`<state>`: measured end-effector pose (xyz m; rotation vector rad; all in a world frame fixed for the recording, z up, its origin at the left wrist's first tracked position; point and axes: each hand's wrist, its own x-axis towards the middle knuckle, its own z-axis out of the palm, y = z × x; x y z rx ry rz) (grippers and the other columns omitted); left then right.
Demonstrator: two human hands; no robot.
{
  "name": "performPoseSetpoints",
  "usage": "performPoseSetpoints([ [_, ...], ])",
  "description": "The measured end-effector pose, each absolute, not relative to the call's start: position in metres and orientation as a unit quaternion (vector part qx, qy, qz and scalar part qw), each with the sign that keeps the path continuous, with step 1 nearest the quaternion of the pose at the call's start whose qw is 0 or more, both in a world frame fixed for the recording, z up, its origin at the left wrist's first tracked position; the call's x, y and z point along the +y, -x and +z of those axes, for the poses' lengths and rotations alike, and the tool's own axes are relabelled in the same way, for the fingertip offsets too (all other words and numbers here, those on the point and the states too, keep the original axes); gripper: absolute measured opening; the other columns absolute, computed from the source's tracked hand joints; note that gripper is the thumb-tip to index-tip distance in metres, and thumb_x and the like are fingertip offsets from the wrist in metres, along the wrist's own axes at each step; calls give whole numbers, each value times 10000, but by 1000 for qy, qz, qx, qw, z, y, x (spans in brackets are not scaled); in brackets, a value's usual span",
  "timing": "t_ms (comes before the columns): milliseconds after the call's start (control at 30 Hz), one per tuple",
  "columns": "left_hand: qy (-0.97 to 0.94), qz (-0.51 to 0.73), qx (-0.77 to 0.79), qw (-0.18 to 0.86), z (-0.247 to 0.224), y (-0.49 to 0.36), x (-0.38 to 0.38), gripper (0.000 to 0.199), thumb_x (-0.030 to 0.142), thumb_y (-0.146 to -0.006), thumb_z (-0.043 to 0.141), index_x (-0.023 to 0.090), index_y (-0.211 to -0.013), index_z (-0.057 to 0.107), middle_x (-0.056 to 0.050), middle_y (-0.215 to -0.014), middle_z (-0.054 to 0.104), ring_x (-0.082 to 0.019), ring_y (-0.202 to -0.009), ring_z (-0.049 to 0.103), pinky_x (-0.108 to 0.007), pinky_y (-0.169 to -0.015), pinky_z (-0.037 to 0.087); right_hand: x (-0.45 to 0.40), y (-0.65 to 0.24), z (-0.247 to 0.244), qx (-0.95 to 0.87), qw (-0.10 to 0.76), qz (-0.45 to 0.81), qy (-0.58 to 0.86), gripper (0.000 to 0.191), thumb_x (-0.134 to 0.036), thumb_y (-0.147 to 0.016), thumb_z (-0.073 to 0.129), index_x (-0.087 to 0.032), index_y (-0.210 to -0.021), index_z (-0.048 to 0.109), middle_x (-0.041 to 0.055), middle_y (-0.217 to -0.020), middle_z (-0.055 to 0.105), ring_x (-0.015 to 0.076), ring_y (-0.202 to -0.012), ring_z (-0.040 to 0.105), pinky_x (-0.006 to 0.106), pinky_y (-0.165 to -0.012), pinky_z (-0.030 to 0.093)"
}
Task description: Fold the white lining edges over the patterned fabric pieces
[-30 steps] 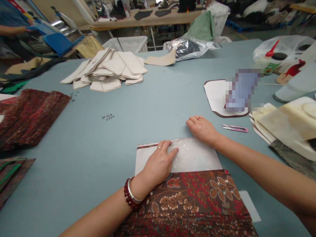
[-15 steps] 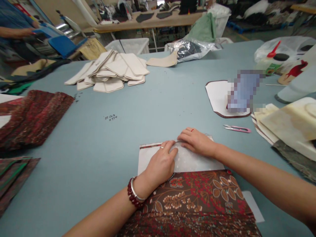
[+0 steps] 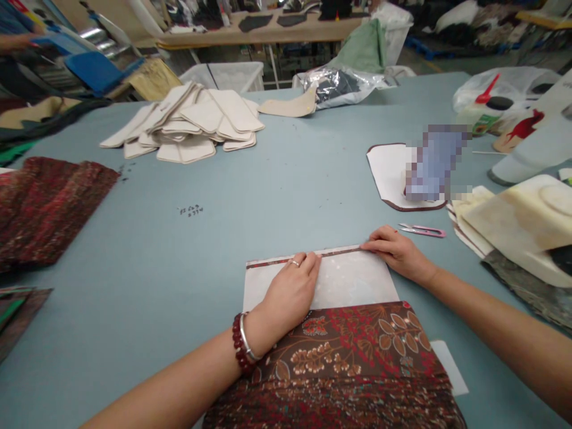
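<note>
A white sheet (image 3: 353,280) with a narrow brown strip (image 3: 342,252) along its far edge lies on the blue-grey table. Patterned brown and red fabric (image 3: 348,351) covers its near part. My left hand (image 3: 295,286) rests palm down on the sheet, its fingers together and their tips at the strip; nothing shows in its grasp. At the sheet's far right corner, the closed fingers of my right hand (image 3: 397,253) pinch the end of the strip.
Pink thread snips (image 3: 422,230) lie beyond my right hand. Off-white pieces (image 3: 183,125) are piled at the back left, dark red fabric (image 3: 58,208) at the left. Bottles and a plastic bag (image 3: 465,89) stand back right, foam-like pieces (image 3: 513,220) at the right.
My right hand has slid right along the strip to the sheet's corner, uncovering the strip between my hands. My left hand stays on the sheet. The view has shifted slightly.
</note>
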<state>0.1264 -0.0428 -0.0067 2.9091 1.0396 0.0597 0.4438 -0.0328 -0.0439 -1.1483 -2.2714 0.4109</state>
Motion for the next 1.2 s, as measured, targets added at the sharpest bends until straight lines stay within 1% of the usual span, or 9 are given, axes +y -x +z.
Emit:
performPoseSetpoints([
  [133,-944,-4,329,15,-3,-131,-38,453,61,-908,409,96,-1354,479,-148,-1180,592,-275,-1037,530,-405,-900,519,-34,-448,-42,-881,235,106,397,331,-169,-1025,420,-275,-1203,678,71,-967,604,212,-877,528,369,-779,458],
  [333,-946,-36,322,25,7,-149,-28,486,85,-948,423,133,-1432,445,-139,-1105,612,-281,-970,548,-349,-729,511,-34,-437,-17,-932,69,14,354,389,-181,-1025,422,-225,-1395,534,103,-1016,609,255,-937,492,381,-846,420],
  [467,-940,-52,335,30,13,-159,-23,512,89,-958,441,218,-1453,441,-130,-1056,612,-261,-893,572,-303,-635,477,-32,-432,-3,-937,-14,-56,345,389,-196,-993,485,-255,-1375,532,90,-986,624,263,-901,489,397,-834,380],
  [667,-940,-47,339,0,14,-157,-25,515,83,-936,490,219,-1431,467,-133,-1069,608,-257,-885,568,-293,-610,479,-38,-482,-3,-923,-14,-48,382,309,-116,-943,494,-238,-1187,637,99,-1047,638,271,-947,528,412,-831,381],
  [767,-939,-41,342,-3,10,-158,-27,534,64,-925,492,218,-1435,468,-133,-1062,609,-255,-896,568,-287,-619,481,-42,-489,-4,-885,47,-21,463,344,-52,-913,444,-228,-1112,663,106,-1102,636,272,-1005,549,412,-847,399],
  [900,-936,-38,350,2,9,-158,-28,514,106,-961,455,226,-1460,434,-134,-1088,603,-282,-941,574,-308,-626,495,-41,-454,-5,-828,144,98,533,205,-163,-978,458,-184,-1103,618,87,-1027,653,238,-977,582,367,-853,449],
  [967,-937,-30,348,1,9,-151,-29,471,121,-978,425,194,-1443,441,-132,-1106,600,-281,-969,572,-318,-650,511,-38,-432,-5,-829,116,121,534,118,-198,-969,511,-181,-1026,614,77,-980,646,240,-951,580,361,-841,452],
  [1067,-941,-33,336,2,9,-123,-29,340,80,-955,416,106,-1262,561,-134,-1108,595,-263,-998,562,-344,-765,536,-32,-414,-5,-840,33,84,534,58,-212,-948,563,-187,-940,615,84,-951,640,263,-934,567,373,-817,434],
  [1200,-927,-40,372,5,3,-58,-32,326,29,-906,422,101,-1177,588,-141,-1149,588,-256,-1053,549,-363,-879,527,-25,-413,-3,-832,-3,88,547,21,-192,-896,607,-198,-895,628,83,-893,658,255,-882,569,350,-766,410],
])
